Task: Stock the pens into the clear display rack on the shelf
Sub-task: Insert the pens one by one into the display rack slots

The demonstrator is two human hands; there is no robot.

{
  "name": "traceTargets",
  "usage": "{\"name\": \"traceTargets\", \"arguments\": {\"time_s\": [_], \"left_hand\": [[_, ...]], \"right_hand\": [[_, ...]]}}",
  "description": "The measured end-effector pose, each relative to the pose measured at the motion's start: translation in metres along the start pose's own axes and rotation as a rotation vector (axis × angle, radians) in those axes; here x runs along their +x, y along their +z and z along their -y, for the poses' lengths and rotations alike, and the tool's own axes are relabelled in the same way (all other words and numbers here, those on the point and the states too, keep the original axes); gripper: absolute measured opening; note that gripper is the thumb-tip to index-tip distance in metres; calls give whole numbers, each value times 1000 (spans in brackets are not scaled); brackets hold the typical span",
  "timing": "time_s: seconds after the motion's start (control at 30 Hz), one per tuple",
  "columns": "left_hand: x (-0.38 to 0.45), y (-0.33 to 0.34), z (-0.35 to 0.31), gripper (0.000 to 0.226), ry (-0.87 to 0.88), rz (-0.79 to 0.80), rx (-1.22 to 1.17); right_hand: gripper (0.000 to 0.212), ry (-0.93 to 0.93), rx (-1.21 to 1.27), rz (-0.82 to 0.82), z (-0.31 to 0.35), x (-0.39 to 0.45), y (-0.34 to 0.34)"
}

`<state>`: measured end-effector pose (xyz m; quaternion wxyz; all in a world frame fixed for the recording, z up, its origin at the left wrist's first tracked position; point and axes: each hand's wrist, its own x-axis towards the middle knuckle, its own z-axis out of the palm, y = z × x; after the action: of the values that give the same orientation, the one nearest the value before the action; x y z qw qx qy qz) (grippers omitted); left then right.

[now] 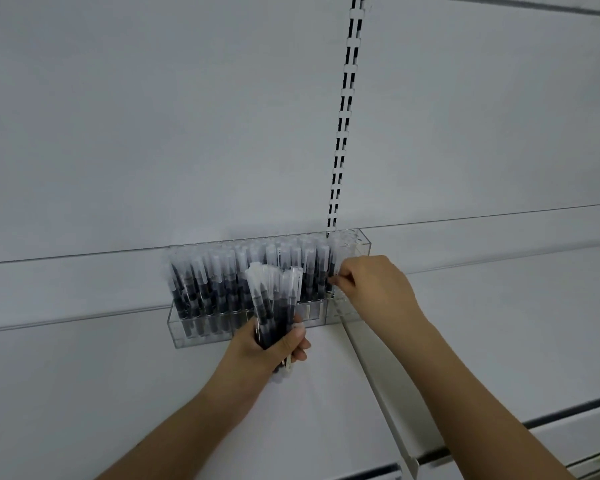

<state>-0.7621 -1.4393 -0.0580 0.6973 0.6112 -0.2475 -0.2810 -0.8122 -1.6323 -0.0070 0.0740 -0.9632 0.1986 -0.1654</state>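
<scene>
our left hand (280, 344) grips a bundle of pens (274, 299) before the rack (187, 337) on the shelf (499, 306); our right hand (371, 282) pinches one pen (331, 271) at the rack's right end.

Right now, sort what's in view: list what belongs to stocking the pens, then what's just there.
Belongs to the job:
- clear display rack
- pens already standing in the rack
- bundle of pens gripped by the left hand
- single pen pinched by the right hand

Just there:
- slotted upright
- white back panel
- shelf divider
</scene>
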Motion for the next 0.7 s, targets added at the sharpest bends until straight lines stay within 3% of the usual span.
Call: {"name": "traceTargets", "arguments": {"time_s": [0.1, 0.17, 0.27, 0.4, 0.53, 0.7], "left_hand": [[0, -1, 0, 31, 10, 1, 30], [0, -1, -1, 32, 14, -15, 66], [0, 1, 0, 22, 24, -37, 126], [-1, 3, -1, 14, 26, -37, 142], [0, 1, 1, 19, -25, -57, 163], [1, 0, 0, 26, -49, -73, 120]], "right_hand": [[41, 57, 70, -142, -2, -16, -1], [44, 58, 323, -230, 6, -30, -6], [34, -1, 661, -142, 31, -50, -7], [22, -79, 572, -120, 38, -51, 10], [18, 12, 617, -158, 27, -47, 6], [15, 200, 882, -320, 10, -39, -24]]}}
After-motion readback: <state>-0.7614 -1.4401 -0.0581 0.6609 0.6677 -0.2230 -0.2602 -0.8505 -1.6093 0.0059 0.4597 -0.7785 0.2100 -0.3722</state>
